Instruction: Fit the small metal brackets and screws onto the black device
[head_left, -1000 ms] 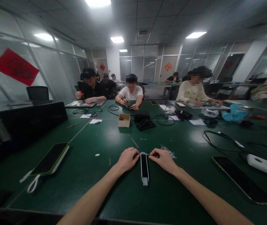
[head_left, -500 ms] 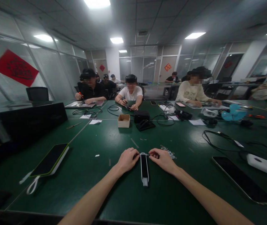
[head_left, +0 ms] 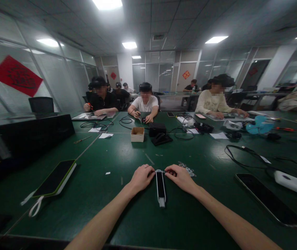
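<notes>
A narrow black strip-shaped object with a white rim (head_left: 160,185) lies lengthwise on the green table in front of me, and I cannot tell its exact kind. At its near end sits a small grey block (head_left: 161,202). My left hand (head_left: 142,176) is closed, its thumb and fingertips pinching the left corner of the far end. From the other side, my right hand (head_left: 181,177) pinches the right corner with curled fingers. What lies inside each pinch is mostly hidden. Just behind my right hand is a small heap of metal pieces (head_left: 187,169).
A phone (head_left: 268,198) and a white power strip (head_left: 296,184) lie to the right. A green-edged tablet-like device (head_left: 56,178) is on the left. Ahead stand a small cardboard box (head_left: 137,135) and a black case (head_left: 157,129). Several people sit across the table.
My hands and the narrow object have hardly moved. Across the table, the person in white has shifted their hands slightly.
</notes>
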Action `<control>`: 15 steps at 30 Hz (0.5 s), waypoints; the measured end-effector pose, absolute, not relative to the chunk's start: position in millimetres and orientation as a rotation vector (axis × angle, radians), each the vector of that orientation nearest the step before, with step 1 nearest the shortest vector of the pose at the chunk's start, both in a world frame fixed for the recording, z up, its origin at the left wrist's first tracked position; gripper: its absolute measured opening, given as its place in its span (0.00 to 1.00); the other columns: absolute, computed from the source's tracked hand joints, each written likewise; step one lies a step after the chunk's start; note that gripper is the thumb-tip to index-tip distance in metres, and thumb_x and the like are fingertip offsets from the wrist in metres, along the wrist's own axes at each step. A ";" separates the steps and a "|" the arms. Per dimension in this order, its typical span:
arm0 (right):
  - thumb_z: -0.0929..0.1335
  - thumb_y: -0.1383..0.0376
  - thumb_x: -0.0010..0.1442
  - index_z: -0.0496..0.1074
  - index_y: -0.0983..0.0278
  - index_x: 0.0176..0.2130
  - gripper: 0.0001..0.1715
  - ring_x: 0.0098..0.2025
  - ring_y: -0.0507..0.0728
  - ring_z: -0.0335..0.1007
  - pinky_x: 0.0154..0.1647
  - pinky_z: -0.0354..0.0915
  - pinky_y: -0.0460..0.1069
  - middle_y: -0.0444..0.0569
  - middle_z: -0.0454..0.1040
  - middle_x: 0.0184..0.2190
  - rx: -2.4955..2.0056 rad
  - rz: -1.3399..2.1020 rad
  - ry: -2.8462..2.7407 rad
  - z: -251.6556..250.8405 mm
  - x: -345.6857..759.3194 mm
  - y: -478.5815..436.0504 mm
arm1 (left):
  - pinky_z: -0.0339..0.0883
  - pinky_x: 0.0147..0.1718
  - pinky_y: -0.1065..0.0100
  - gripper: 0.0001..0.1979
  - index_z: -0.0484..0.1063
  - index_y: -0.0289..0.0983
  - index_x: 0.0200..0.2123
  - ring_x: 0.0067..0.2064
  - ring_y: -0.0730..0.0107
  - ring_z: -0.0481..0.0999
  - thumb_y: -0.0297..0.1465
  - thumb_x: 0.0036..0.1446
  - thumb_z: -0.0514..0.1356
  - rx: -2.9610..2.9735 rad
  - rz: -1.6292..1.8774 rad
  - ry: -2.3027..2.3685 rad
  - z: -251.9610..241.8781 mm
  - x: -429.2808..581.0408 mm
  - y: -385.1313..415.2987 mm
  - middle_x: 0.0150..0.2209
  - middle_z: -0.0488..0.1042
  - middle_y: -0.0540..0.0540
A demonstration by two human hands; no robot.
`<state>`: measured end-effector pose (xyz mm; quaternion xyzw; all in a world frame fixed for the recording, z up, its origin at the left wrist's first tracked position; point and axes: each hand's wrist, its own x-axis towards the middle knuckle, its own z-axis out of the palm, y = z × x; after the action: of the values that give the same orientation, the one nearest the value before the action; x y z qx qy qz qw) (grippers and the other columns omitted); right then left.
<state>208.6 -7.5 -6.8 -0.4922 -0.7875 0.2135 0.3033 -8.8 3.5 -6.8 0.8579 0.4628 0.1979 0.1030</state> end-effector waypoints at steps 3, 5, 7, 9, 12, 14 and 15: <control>0.65 0.63 0.58 0.73 0.63 0.39 0.09 0.34 0.53 0.68 0.34 0.65 0.48 0.47 0.73 0.34 -1.296 0.559 -2.098 -5.9 208.1 -8.6 | 0.63 0.36 0.68 0.09 0.71 0.38 0.37 0.37 0.67 0.70 0.32 0.62 0.52 2.534 0.598 1.354 -7.5 -9.2 3.8 0.36 0.71 0.47; 0.65 0.64 0.59 0.73 0.63 0.40 0.09 0.35 0.53 0.68 0.35 0.65 0.48 0.47 0.73 0.34 -1.287 0.548 -2.103 -6.4 207.1 -8.9 | 0.63 0.36 0.68 0.09 0.71 0.38 0.37 0.37 0.67 0.70 0.32 0.62 0.52 2.537 0.604 1.350 -8.0 -9.3 4.0 0.35 0.71 0.47; 0.65 0.64 0.59 0.73 0.63 0.40 0.09 0.35 0.54 0.68 0.36 0.65 0.48 0.47 0.73 0.35 -1.280 0.532 -2.110 -7.5 205.9 -8.7 | 0.63 0.36 0.68 0.09 0.71 0.38 0.38 0.38 0.67 0.70 0.32 0.62 0.52 2.538 0.603 1.353 -8.2 -9.3 4.1 0.36 0.71 0.47; 0.66 0.64 0.59 0.73 0.63 0.40 0.09 0.36 0.54 0.68 0.36 0.65 0.48 0.47 0.73 0.35 -1.272 0.518 -2.121 -8.3 204.9 -8.3 | 0.63 0.37 0.68 0.09 0.71 0.39 0.38 0.38 0.67 0.70 0.32 0.63 0.51 2.537 0.592 1.354 -8.0 -9.1 4.0 0.37 0.71 0.47; 0.66 0.64 0.59 0.73 0.62 0.40 0.09 0.37 0.54 0.67 0.38 0.65 0.49 0.47 0.72 0.35 -1.259 0.509 -2.134 -7.8 204.1 -8.2 | 0.63 0.37 0.67 0.10 0.71 0.38 0.39 0.38 0.67 0.70 0.32 0.63 0.51 2.531 0.580 1.361 -7.1 -8.9 3.4 0.37 0.71 0.47; 0.66 0.64 0.60 0.73 0.63 0.40 0.09 0.38 0.54 0.67 0.38 0.65 0.49 0.47 0.72 0.36 -1.263 0.510 -2.145 -6.4 203.9 -8.7 | 0.63 0.37 0.67 0.09 0.71 0.38 0.38 0.38 0.67 0.70 0.32 0.63 0.51 2.531 0.589 1.356 -6.8 -9.0 3.0 0.36 0.71 0.47; 0.65 0.64 0.60 0.72 0.63 0.40 0.09 0.38 0.54 0.67 0.38 0.65 0.49 0.47 0.72 0.36 -1.269 0.510 -2.149 -5.7 203.7 -9.1 | 0.63 0.36 0.68 0.09 0.71 0.38 0.38 0.38 0.67 0.70 0.32 0.63 0.51 2.533 0.595 1.351 -6.9 -9.1 3.0 0.36 0.71 0.47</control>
<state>203.7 -9.1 -5.7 -0.4763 -0.8068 0.1914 0.2926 -9.1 3.0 -6.9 0.8593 0.4582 0.2018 0.1047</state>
